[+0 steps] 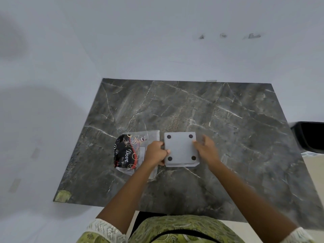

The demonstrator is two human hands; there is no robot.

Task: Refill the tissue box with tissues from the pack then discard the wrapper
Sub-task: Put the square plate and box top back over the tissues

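Green patterned fabric with white lace cuffs (103, 228) sits nearest, from which two bare forearms reach out. One table (219, 111), a dark grey marble-look slab with pale veins, carries two things. One tissue box (180, 149), white, square and smooth, lies upside down in the middle of the near half, showing four round black feet at its corners. Just left of it, touching or nearly so, lies one crinkled clear plastic wrapper (129, 149) printed black and red with "Dove". Left hand (156, 152) is clamped on the box's left edge, over the wrapper. Right hand (206, 146) rests with fingers spread at the box's right edge; blur hides its grip. One black bin (310, 135) stands beyond the table's right edge.
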